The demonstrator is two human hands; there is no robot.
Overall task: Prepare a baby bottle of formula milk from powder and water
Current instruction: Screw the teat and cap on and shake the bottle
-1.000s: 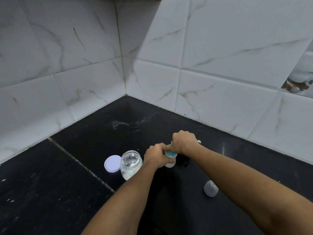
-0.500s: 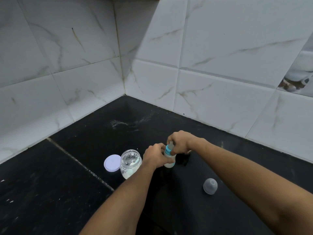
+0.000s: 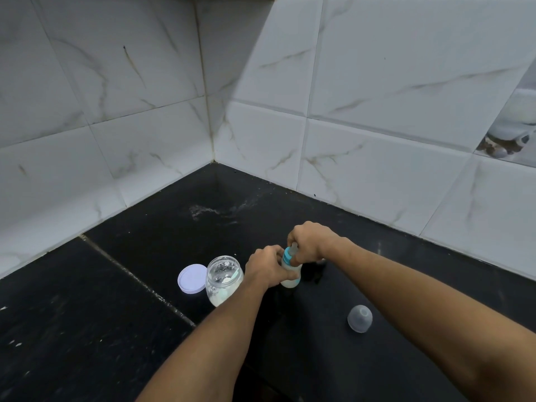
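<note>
A small baby bottle [image 3: 291,281] with milky white liquid stands upright on the black counter [image 3: 121,329]. My left hand [image 3: 266,266] wraps around its body. My right hand [image 3: 311,242] grips its blue collar and teat [image 3: 290,253] from above. Left of the bottle stands an open clear jar [image 3: 223,281] with white powder at the bottom. Its white lid [image 3: 191,278] lies flat just to the left. The bottle's clear dome cap [image 3: 359,318] rests on the counter to the right, under my right forearm.
White marble-look tiled walls [image 3: 145,126] meet in a corner behind the counter. A smear of spilled powder [image 3: 208,211] lies near the corner. A grout seam [image 3: 139,282] runs diagonally across the counter at the left.
My right hand has shifted on the bottle top, so the blue collar and teat show more. The bottle stays in place in my left hand.
</note>
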